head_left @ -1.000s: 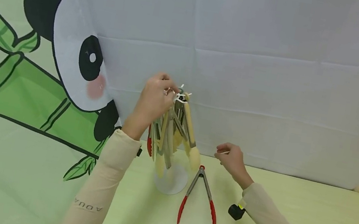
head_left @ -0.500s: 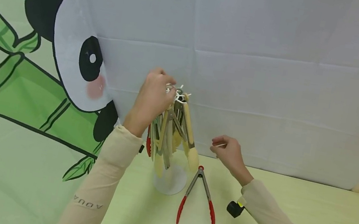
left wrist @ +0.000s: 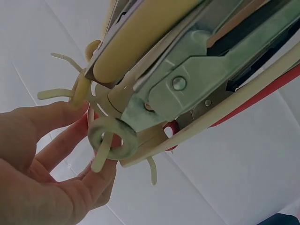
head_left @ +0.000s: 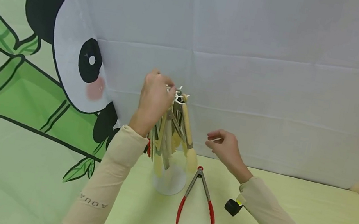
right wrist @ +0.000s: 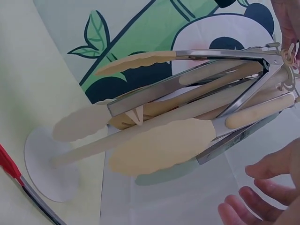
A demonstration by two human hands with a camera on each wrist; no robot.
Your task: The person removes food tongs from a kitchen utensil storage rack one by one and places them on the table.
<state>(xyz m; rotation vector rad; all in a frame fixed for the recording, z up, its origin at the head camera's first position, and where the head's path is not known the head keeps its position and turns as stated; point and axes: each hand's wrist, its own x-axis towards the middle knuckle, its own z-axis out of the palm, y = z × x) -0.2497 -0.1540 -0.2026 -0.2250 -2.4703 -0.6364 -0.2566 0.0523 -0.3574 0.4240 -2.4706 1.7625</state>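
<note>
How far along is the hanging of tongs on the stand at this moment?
Done: several cream tongs hang from the stand. In hand: the left hand touches the hooks at the top, while the right hand hovers beside it, holding no tongs. Left: red-tipped tongs lie open on the table.

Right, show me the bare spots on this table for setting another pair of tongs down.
The table lies bare right of the red-tipped tongs and the right hand, toward the far corner. It is crowded at the stand base, under the hanging tongs the left hand touches.
</note>
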